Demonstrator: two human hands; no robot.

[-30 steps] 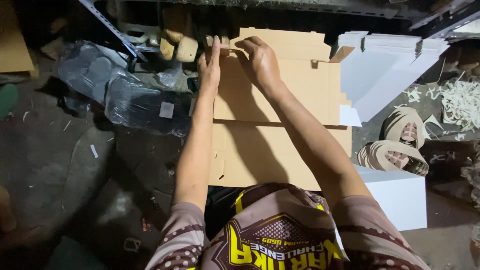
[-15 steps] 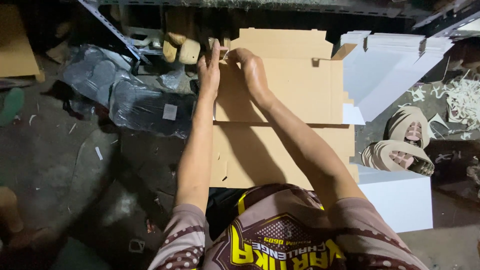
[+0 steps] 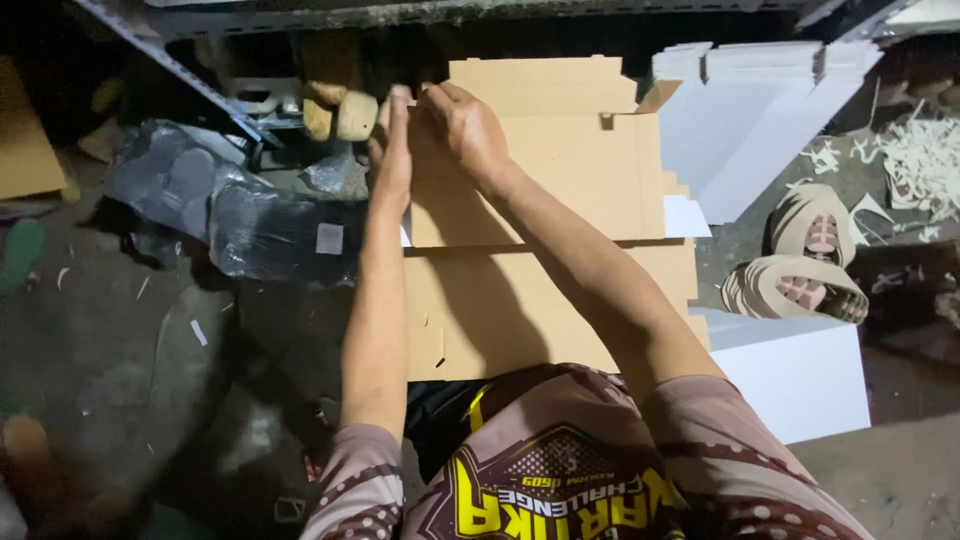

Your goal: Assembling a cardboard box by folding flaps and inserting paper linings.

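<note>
Cardboard sheet (image 3: 545, 150) was laid flat on the floor, beside white sheets (image 3: 740, 130) | its top-left corner was pinched by left hand (image 3: 392, 150) and right hand (image 3: 470, 125) | against half a second earlier, grip seemed unchanged | folding was judged barely begun

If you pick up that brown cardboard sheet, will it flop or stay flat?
The cardboard would probably stay mostly flat, since it looks like stiff board. It may bend along its creases and cut flaps. It likely feels light: both hands, left and right, grip only one corner.
</note>
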